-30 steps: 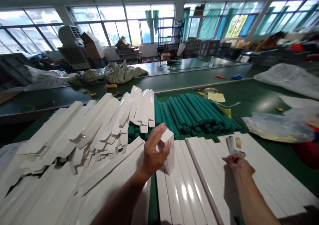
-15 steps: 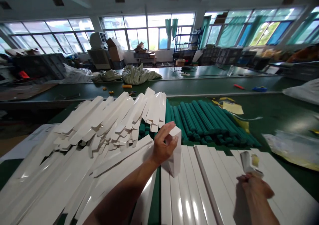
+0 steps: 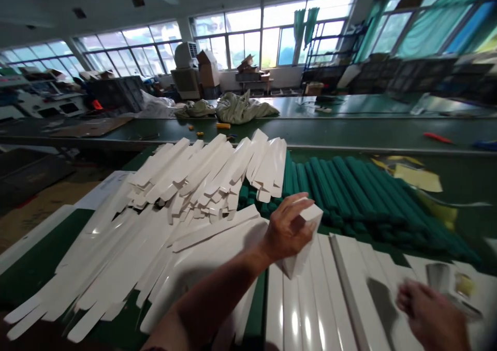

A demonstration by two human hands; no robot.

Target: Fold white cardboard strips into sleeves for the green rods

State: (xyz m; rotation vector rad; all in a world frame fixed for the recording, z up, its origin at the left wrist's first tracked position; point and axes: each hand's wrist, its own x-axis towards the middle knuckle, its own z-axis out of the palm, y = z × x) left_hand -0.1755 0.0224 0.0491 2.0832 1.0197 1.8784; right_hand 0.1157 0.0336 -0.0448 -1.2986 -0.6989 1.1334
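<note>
My left hand (image 3: 289,227) is closed round the upper part of a white box (image 3: 298,263), standing on end over a row of flat white boxes (image 3: 293,299). My right hand (image 3: 430,312) is blurred, its fingers bunched together; whatever they may pinch does not show. Just beyond it, to the right, a tape dispenser (image 3: 442,278) with a yellowish roll rests on the white boxes. To the left, many long white cartons (image 3: 147,247) lie in a loose pile. Behind my left hand lie rows of dark green ribbed rolls (image 3: 330,185).
On the green table (image 3: 39,247), yellow paper (image 3: 417,177) lies at the right. Across the far bench (image 3: 349,131) are a crumpled grey-green sheet (image 3: 244,106), a small orange piece (image 3: 223,126) and a red tool (image 3: 437,137). A shelf rack (image 3: 322,40) stands near the windows.
The view has swung left, shifting the scene rightward. My right hand has moved left from the tape dispenser, which stays on the boxes. My left hand still holds the white box.
</note>
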